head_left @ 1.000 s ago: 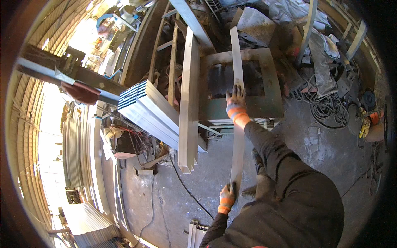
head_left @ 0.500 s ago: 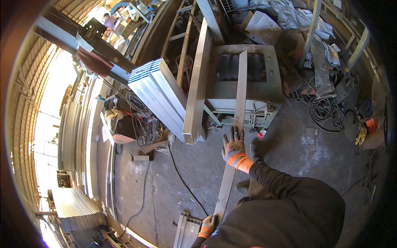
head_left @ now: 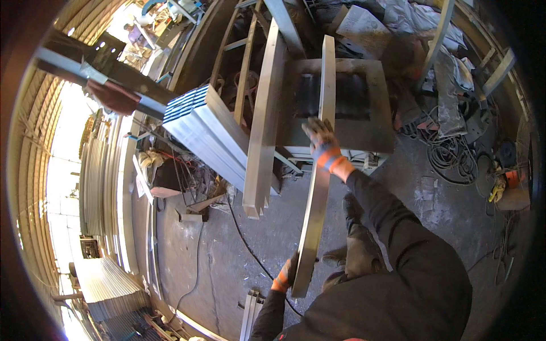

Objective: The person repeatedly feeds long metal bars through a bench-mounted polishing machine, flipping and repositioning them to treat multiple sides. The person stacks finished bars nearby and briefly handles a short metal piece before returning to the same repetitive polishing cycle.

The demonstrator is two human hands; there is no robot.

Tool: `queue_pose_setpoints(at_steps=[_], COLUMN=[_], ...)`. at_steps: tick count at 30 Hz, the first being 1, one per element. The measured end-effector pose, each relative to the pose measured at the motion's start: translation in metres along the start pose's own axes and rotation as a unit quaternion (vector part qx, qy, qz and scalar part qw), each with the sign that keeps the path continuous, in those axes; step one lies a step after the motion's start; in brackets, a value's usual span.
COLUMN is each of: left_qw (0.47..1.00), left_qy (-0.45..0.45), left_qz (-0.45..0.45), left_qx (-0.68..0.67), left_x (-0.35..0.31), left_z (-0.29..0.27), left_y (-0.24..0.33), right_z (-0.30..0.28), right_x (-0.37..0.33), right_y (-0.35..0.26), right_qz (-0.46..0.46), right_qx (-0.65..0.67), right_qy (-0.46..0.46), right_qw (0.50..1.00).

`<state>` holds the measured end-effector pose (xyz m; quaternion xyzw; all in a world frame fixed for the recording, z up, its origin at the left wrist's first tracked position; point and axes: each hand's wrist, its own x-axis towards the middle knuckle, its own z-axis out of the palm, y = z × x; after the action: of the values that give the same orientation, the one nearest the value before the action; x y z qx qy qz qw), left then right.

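A long silvery metal tube (head_left: 316, 207) slants away from me, two of its faces showing. Near its close end, my left hand (head_left: 286, 275), in a grey and orange work glove, grips its left side; the fingertips are partly hidden by the tube. Farther along, my gloved right hand (head_left: 323, 142) lies across the top with fingers stretched past the left edge, slightly blurred. Beyond it, the tube's far end passes over a greenish metal machine (head_left: 380, 108) with a dark centre. Another thick metal tube (head_left: 262, 139) stands just to the left.
Left of the thick tube leans a stack of metal profiles (head_left: 210, 133). A black cable (head_left: 243, 238) crosses the concrete floor. Short metal profiles (head_left: 250, 312) lie near my left forearm. Coiled cables (head_left: 449, 156) and scrap lie at the right. Long bars and sheets (head_left: 108, 284) line the left side.
The metal tube has moved farther from me and turned, so a second face shows. My right hand has shifted farther up along it. My left hand has moved forward with its near end.
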<state>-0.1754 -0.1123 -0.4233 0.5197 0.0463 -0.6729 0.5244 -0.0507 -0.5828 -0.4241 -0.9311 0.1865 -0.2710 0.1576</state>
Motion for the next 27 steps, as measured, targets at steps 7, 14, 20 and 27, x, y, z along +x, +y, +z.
queue_pose_setpoints(at_steps=[7, 14, 20, 27], left_qw=[0.989, 0.983, 0.986, 0.978], left_qy=[-0.108, -0.118, -0.030, -0.066], left_qz=[0.067, 0.016, 0.010, -0.080], left_qx=[-0.080, -0.138, -0.163, -0.179], left_x=[0.178, 0.211, 0.117, -0.032], left_z=[0.067, 0.060, 0.009, -0.062], left_y=[0.160, 0.145, 0.016, -0.147], right_z=[0.043, 0.049, 0.020, -0.022], right_x=[0.170, 0.169, 0.057, -0.103], right_y=[0.168, 0.181, 0.076, -0.082], right_qz=[0.057, 0.087, 0.082, 0.070], right_qx=[-0.173, -0.220, -0.184, -0.138], right_qy=[-0.121, -0.122, -0.095, -0.139], right_qw=[0.976, 0.964, 0.975, 0.978])
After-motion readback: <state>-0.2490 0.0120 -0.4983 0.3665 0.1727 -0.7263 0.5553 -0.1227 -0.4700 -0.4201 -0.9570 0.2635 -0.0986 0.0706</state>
